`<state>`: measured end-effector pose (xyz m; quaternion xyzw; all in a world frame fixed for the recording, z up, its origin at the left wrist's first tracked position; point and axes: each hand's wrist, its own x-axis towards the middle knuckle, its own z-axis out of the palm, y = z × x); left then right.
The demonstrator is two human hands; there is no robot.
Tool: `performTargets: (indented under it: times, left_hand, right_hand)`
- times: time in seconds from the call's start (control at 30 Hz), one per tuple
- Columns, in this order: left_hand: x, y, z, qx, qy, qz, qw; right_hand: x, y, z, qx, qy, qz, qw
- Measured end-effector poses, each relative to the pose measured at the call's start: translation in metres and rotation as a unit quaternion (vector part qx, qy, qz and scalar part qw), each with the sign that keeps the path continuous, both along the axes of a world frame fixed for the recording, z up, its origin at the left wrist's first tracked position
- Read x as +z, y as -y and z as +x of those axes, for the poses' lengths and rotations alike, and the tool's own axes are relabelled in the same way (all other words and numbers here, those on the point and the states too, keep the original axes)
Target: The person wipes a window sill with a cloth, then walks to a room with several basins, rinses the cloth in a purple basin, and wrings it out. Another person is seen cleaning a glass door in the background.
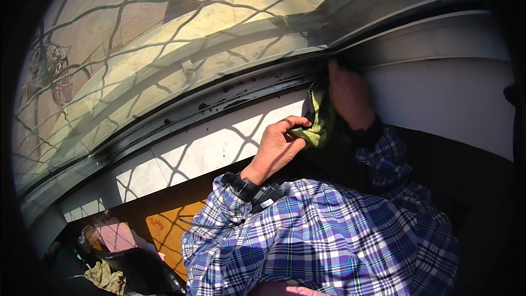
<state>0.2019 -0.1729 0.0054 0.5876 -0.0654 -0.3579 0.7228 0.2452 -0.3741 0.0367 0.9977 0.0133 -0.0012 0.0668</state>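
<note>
A yellow-green cloth (316,138) with dark, dirty patches hangs between my hands near the corner of the window frame. My left hand (276,148) pinches its lower left edge between thumb and fingers, over the white sill (203,142). In the shaded corner, my right hand (352,94) is up against the window frame (241,92), one finger pointing to where the frame meets the side wall. The cloth's upper part reaches to this hand, whose other fingers are curled and partly hidden. Dark grime marks the frame's track.
Behind the window glass runs a wire grille (205,1). A white side wall (444,96) rises at the right. Below the sill at lower left are a crumpled beige cloth (107,278), a pink cloth (116,235) and an orange-brown panel (167,230).
</note>
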Motion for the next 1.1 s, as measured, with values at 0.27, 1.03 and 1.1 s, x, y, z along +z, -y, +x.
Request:
performTargets:
  times: [0.27, 1.03, 1.1]
  left_hand:
    - [-0.010, -0.005, -0.003, 0.016, 0.013, -0.056, 0.998]
    - [-0.005, -0.090, -0.038, 0.184, 0.033, 0.008, 0.982]
    - [-0.007, -0.093, -0.039, 0.180, 0.040, -0.001, 0.983]
  right_hand:
    - [-0.009, 0.002, 0.014, 0.005, -0.044, 0.024, 0.999]
    - [-0.003, -0.101, 0.000, -0.096, -0.099, 0.769, 0.624]
    - [-0.001, -0.083, -0.008, -0.102, -0.101, 0.808, 0.572]
